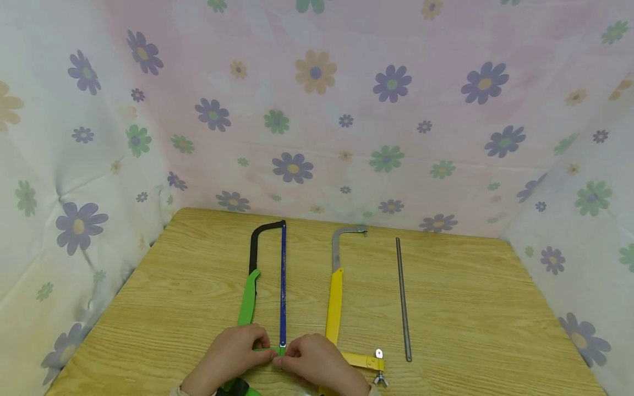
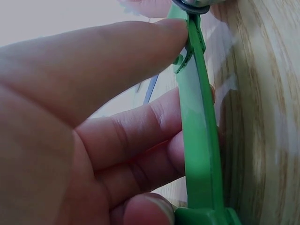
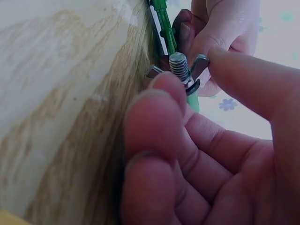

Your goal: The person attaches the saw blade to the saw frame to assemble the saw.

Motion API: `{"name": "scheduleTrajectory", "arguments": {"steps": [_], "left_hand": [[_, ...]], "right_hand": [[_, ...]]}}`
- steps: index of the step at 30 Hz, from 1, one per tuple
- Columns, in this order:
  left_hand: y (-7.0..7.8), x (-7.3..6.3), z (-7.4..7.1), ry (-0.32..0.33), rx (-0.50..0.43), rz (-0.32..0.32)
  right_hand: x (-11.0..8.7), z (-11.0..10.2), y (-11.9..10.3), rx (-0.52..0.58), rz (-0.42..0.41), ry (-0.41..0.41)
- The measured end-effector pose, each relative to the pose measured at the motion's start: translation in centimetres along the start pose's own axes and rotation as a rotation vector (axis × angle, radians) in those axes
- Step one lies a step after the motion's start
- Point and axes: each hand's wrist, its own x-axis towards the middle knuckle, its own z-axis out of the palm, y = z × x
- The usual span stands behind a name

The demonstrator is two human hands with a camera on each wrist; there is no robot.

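A green hacksaw (image 1: 246,305) with a black front bow lies on the wooden table, its blue blade (image 1: 283,275) running lengthwise beside the frame. My left hand (image 1: 233,352) holds the green lower arm (image 2: 197,140) of that saw between thumb and fingers. At the blade's near end, my right hand (image 1: 319,360) pinches a metal wing nut (image 3: 200,65) with thumb and fingers. A threaded bolt end (image 3: 178,65) sticks out through the nut. Both hands' fingertips are close together there. The saw's handle is mostly hidden under my left forearm.
Right of my hands lies a yellow hacksaw frame (image 1: 334,302) with a grey bow, no blade across it, and its own wing nut (image 1: 380,379). Further right is a loose grey blade (image 1: 403,300). Flowered cloth (image 1: 346,137) walls surround the table (image 1: 470,308).
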Motion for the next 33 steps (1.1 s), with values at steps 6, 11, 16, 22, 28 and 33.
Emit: {"name": "scheduleTrajectory", "arguments": {"steps": [6,11,16,22,28,33], "left_hand": [[-0.04,-0.09,-0.06,-0.006,-0.012,0.004],[0.0,-0.04,0.0,-0.004,-0.014,0.011],[-0.02,-0.02,0.0,-0.005,-0.017,0.012],[-0.02,0.08,0.1,0.002,-0.01,0.009],[-0.04,0.03,0.06,0.001,-0.006,0.01],[-0.03,-0.01,0.0,0.001,-0.012,0.014]], "right_hand": [[0.06,0.09,0.2,-0.023,-0.026,-0.01],[0.08,0.04,0.3,-0.015,-0.023,-0.014],[0.05,-0.02,0.27,-0.001,-0.015,-0.018],[0.19,0.09,0.47,0.065,0.038,-0.025],[0.18,0.15,0.56,0.087,0.042,-0.029],[0.11,0.16,0.4,0.076,0.04,-0.024]]}}
